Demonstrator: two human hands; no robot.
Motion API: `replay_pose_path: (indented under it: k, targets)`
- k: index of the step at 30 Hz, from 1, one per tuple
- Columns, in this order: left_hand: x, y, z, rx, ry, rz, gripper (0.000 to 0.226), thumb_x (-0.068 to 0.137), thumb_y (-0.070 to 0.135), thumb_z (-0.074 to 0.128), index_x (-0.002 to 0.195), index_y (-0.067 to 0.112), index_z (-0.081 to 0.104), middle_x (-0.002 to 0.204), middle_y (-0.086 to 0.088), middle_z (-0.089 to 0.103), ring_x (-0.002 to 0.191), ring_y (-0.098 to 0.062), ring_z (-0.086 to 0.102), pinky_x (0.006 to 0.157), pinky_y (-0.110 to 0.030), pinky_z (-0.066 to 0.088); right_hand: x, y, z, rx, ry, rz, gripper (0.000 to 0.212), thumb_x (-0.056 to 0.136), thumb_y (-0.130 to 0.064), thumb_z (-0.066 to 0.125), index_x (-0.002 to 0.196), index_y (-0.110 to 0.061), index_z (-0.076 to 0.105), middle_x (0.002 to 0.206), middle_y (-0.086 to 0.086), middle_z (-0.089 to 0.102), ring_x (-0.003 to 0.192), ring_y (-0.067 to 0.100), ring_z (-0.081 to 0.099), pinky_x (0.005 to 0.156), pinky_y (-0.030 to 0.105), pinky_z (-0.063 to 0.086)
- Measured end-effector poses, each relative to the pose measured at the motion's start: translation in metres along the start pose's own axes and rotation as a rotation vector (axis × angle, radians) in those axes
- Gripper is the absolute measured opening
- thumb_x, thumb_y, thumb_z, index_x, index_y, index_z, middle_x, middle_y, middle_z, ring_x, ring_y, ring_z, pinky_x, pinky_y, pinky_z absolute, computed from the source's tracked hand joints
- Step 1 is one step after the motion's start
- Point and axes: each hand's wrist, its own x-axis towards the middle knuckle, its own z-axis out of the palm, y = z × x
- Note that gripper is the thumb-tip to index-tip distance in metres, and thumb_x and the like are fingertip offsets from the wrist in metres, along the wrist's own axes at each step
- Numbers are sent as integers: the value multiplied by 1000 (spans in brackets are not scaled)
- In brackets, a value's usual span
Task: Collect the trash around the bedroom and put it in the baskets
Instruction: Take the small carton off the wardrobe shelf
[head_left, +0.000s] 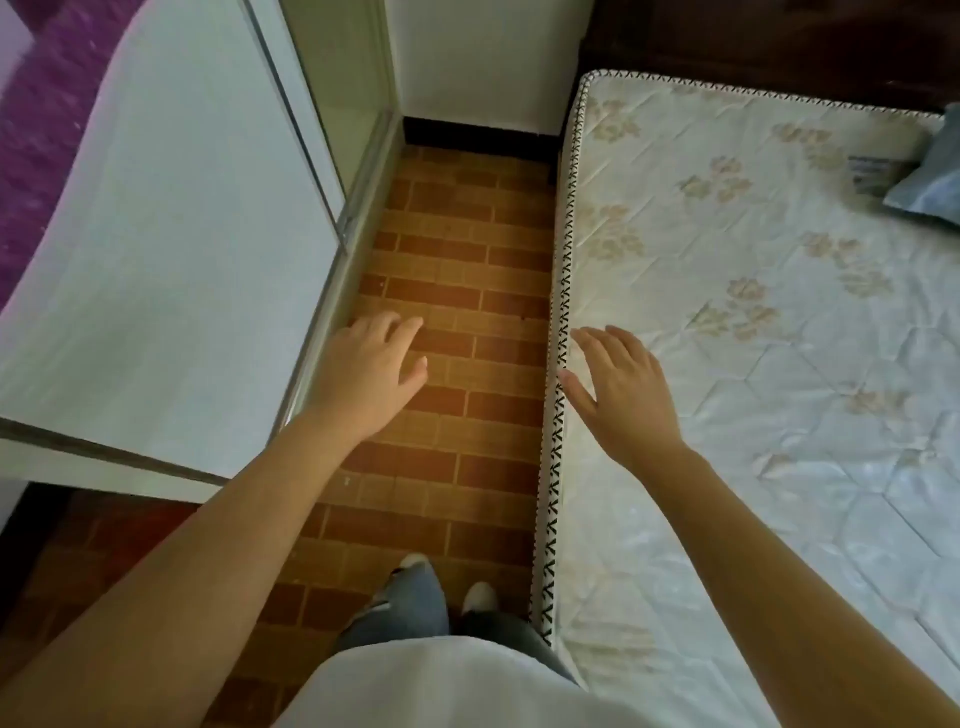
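Note:
No trash and no basket show in the head view. My left hand (366, 371) is stretched out palm down over the brick-patterned floor (457, 270), fingers apart, holding nothing. My right hand (621, 392) hovers palm down over the left edge of the bare mattress (769, 322), fingers spread and empty. Below them I see my own legs in jeans and light shoes, standing in the narrow aisle.
A white wardrobe (171, 249) with a sliding-door frame lines the left of the aisle. A white wall with a dark skirting closes the far end. A blue pillow (930, 176) lies at the mattress's far right, beside a dark headboard.

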Motion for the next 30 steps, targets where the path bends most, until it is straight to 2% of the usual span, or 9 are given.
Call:
replay_pose_path:
  k: [8, 10, 16, 30]
  targets:
    - [63, -21, -8, 17, 7, 14, 50, 95, 37, 41, 140, 17, 37, 143, -7, 45, 131, -25, 43, 105, -38, 37, 69, 11, -2, -12, 47, -9, 56, 90, -47, 31, 129, -10, 46, 130, 10, 56, 127, 31, 43, 101, 45, 38]
    - [92, -29, -12, 49, 3, 38, 51, 95, 38, 41, 141, 17, 37, 144, -7, 44, 131, -26, 42, 106, -39, 37, 96, 14, -5, -31, 58, -5, 55, 91, -46, 32, 130, -10, 45, 132, 10, 54, 129, 31, 41, 103, 45, 37]
    - [190, -59, -34, 58, 12, 99, 51, 95, 39, 40, 141, 18, 35, 144, -6, 42, 132, -25, 41, 106, -39, 37, 193, 12, -18, -73, 69, 18, 64, 86, -51, 21, 131, -10, 44, 132, 10, 54, 128, 31, 42, 102, 46, 38]
    - [385, -103, -80, 52, 39, 190, 51, 95, 38, 39, 142, 17, 34, 145, -7, 41, 132, -25, 40, 106, -38, 35, 375, 20, -49, -122, 89, 45, 63, 87, -49, 22, 132, -10, 43, 133, 9, 53, 129, 29, 40, 104, 44, 37]
